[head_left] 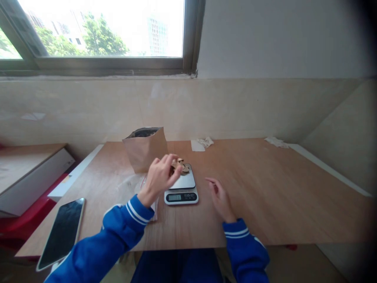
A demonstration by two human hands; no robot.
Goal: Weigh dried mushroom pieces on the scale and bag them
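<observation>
Several dry pieces [185, 169] on a scale [182, 183], left hand [160, 173] above

A person in blue sleeves [123, 224] with white stripes works at a wooden table [265, 188], left thumb and fingers curved narrowly around the near side of the pieces; whether any is pinched between them cannot be told. The pieces, pale brown, lie just past those fingertips, on the scale's metal plate. The scale's display [177, 197] sits below the left hand, nearer the person, its digits too small to read. To the right of that grip, clear of the scale, the right hand [219, 197] hovers with fingers loosely bent and no object visible in it. Just behind and left of the left hand stands a brown bag [145, 151], its top open. Clear plastic [126, 186] lies left of the left wrist; farther left and nearer the person is a phone [61, 230], its screen dark. Beyond the grip, near the wall [235, 106], rest a white paper [197, 146] and a crumpled tissue [206, 141].
</observation>
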